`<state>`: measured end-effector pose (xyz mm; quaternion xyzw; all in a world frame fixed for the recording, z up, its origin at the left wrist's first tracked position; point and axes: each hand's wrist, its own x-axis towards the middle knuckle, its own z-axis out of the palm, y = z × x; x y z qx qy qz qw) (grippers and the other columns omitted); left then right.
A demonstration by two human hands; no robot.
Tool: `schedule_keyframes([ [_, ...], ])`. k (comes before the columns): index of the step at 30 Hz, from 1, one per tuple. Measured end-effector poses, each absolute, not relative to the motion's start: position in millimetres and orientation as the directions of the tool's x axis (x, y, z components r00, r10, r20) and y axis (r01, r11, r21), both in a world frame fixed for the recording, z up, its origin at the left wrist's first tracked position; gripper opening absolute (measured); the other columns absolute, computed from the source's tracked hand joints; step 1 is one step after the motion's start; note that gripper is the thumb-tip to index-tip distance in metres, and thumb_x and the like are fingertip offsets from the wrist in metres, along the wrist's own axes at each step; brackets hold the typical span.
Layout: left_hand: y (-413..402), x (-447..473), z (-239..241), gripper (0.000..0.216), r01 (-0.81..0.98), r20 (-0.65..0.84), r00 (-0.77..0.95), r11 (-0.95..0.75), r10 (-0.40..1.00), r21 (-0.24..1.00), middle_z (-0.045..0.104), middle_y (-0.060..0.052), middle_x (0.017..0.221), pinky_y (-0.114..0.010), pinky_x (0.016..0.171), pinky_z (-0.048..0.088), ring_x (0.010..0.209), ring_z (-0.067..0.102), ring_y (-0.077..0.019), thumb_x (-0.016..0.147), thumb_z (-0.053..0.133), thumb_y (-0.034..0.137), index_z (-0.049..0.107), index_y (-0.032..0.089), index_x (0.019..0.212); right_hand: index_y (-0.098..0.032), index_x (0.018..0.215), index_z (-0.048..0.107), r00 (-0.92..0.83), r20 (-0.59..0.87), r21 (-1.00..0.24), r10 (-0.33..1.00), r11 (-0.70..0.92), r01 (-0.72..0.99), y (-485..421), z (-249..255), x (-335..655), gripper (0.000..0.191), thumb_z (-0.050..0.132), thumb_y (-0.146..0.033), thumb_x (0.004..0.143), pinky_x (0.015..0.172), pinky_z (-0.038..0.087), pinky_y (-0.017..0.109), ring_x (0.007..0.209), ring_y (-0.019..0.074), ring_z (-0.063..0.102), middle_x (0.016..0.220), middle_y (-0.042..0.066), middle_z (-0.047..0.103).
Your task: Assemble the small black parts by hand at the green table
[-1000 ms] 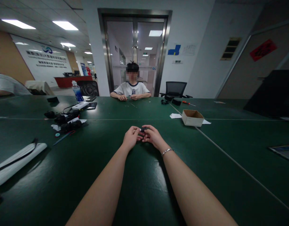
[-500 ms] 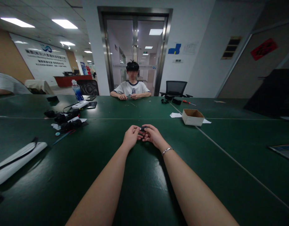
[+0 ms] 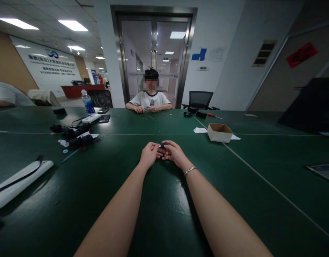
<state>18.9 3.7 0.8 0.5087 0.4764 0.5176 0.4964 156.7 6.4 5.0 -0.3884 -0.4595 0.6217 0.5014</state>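
Over the middle of the green table (image 3: 164,200), both hands come together around a small black stick with a silvery metal end (image 3: 163,145), much like a USB stick. My right hand (image 3: 173,154) pinches its dark body between thumb and fingers. At the metal end, the thumb and fingertips of my left hand (image 3: 150,155) are closed on the same piece. The lower fingers of both hands curl beneath it, almost meeting. Fingers cover part of the piece, so its exact kind is unclear. A silver bracelet (image 3: 191,170) circles my right wrist.
An open cardboard box (image 3: 220,133) stands right of my hands, with a screwdriver (image 3: 215,116) beyond. Tangled black gear (image 3: 75,137), a water bottle (image 3: 87,102) and a white case (image 3: 22,184) lie leftward. A person (image 3: 149,100) sits opposite, hands on the table.
Both hands keep their hold on the black stick in nearly the same place. The view has shifted very slightly.
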Motion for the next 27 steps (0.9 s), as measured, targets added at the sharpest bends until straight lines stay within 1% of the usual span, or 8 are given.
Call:
schedule_keyframes([
  [7, 6.0, 18.6, -2.3, 0.011, -0.012, 0.06, 0.0, -0.06, 0.998, 0.998, 0.067, -0.004, 0.072, -0.018, 0.048, 0.049, 0.054, 0.063, -0.0109, 0.091, 0.053, 0.024, 0.052, 0.013, 0.087, -0.019, 0.101, 0.057, -0.204, -0.012, -0.963, 0.979, -0.066, -0.261, 5.6, 5.1, 157.2, 0.019, 0.05, -0.013, 0.084, 0.047, 0.056, 0.025, 0.045, 0.0109, 0.055, 0.06, -0.003, 0.055],
  [14, 9.0, 17.1, -6.6, 0.015, 0.028, 0.077, -0.023, -0.077, 0.997, 0.997, 0.062, -0.001, 0.063, -0.018, 0.05, 0.049, 0.052, 0.06, -0.0098, 0.089, 0.055, 0.027, 0.053, 0.014, 0.082, -0.018, 0.102, 0.057, -0.197, -0.018, -0.963, 0.98, -0.071, -0.261, 4.7, 6.3, 157.0, 0.019, 0.049, -0.012, 0.085, 0.048, 0.057, 0.026, 0.045, 0.0104, 0.054, 0.061, -0.002, 0.056],
  [23, 8.9, 18.7, -4.1, 0.02, 0.033, 0.045, -0.038, -0.044, 0.998, 0.998, 0.06, 0.0, 0.06, -0.016, 0.047, 0.047, 0.047, 0.056, -0.008, 0.088, 0.058, 0.032, 0.053, 0.014, 0.081, -0.019, 0.102, 0.057, -0.211, -0.012, -0.963, 0.977, -0.068, -0.262, 6.5, 4.4, 158.1, 0.019, 0.051, -0.013, 0.084, 0.048, 0.057, 0.026, 0.045, 0.0104, 0.054, 0.062, -0.002, 0.056],
  [27, 11.9, 18.2, -6.7, 0.02, 0.038, 0.045, -0.029, -0.044, 0.999, 0.998, 0.059, 0.0, 0.058, -0.016, 0.046, 0.047, 0.047, 0.056, -0.0082, 0.09, 0.056, 0.031, 0.053, 0.014, 0.08, -0.019, 0.103, 0.057, -0.214, -0.011, -0.965, 0.977, -0.067, -0.252, 6.4, 4.6, 158.2, 0.02, 0.05, -0.013, 0.085, 0.049, 0.057, 0.026, 0.046, 0.0106, 0.055, 0.063, -0.002, 0.057],
])
